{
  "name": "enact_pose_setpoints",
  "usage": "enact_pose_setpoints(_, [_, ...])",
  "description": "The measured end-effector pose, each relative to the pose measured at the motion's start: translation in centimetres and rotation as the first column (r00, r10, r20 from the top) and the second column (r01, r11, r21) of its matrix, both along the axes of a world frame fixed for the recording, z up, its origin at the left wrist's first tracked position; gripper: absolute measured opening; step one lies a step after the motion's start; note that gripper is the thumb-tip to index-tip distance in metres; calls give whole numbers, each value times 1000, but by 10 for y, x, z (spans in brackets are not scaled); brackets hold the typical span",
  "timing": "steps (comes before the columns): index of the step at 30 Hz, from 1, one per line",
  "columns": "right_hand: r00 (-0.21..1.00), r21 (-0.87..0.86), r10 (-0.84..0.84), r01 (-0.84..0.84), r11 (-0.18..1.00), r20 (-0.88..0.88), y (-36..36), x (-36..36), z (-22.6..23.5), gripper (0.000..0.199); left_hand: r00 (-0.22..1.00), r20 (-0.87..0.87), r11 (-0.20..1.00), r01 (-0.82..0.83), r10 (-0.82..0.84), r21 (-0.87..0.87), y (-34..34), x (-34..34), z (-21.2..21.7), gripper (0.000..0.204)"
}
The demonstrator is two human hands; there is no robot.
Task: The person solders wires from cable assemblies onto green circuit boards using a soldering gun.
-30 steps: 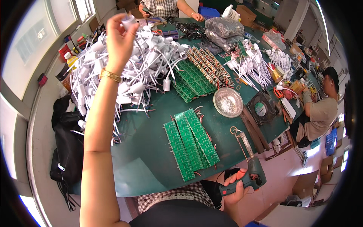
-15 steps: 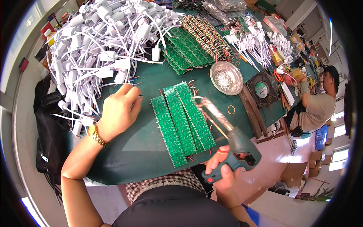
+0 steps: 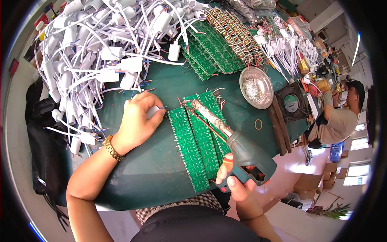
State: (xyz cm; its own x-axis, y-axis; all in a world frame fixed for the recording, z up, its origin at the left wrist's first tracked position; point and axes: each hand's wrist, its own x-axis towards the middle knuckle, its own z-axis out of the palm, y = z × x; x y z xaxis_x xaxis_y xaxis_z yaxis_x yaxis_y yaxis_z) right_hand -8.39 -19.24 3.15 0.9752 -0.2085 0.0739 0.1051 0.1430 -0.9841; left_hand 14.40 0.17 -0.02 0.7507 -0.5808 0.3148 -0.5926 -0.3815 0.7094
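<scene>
Item: my right hand (image 3: 241,190), lower centre-right of the frame, wrapped around a dark green pistol-grip soldering gun (image 3: 253,155); its tip lies over the upper end of the boards at centre, contact not discernible.

Item: my left hand (image 3: 139,119), left of centre, narrowed on a white plastic housing (image 3: 152,111), mostly hidden by the fingers; a fine wire end points right. Gold-coloured link band (image 3: 111,148) at the wrist.

Item: green circuit-board panels (image 3: 187,149), several, long, overlapping, centre of frame, on a dark green tabletop (image 3: 141,177).

Item: rubber band (image 3: 258,124), right of centre.

Item: square black fan (image 3: 291,103), right.

Item: round metal dish (image 3: 256,88), upper right of centre, silvery bits inside.

Item: heap of white cabled housings (image 3: 107,52), upper left.

Item: stacked green boards (image 3: 217,48), upper centre, beside component-filled board strips (image 3: 236,34).

Item: seated person (image 3: 342,119), right edge, beige top.
</scene>
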Motion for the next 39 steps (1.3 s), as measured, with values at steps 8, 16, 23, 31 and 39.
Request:
enact_pose_setpoints(8, [997,-236,29,-46,971,-75,2,-2,-15,38,998,-56,1000,-28,28,-4,3,1,-3,8])
enact_pose_setpoints(16, [974,-621,-30,-118,775,-223,4,-9,-17,36,999,-15,995,44,-43,94,6,-1,5,13])
enact_pose_setpoints(23, [974,-195,9,-55,979,-228,8,7,-3,31,996,74,996,42,-48,73,1,-4,1,16])
enact_pose_setpoints(31, [984,-300,35,-86,950,-174,9,10,-2,19,997,60,998,53,-54,21,4,-1,-1,15])
enact_pose_setpoints(39, [980,-302,34,-93,949,-194,9,11,0,16,996,81,999,46,-46,1,1,-3,-4,16])
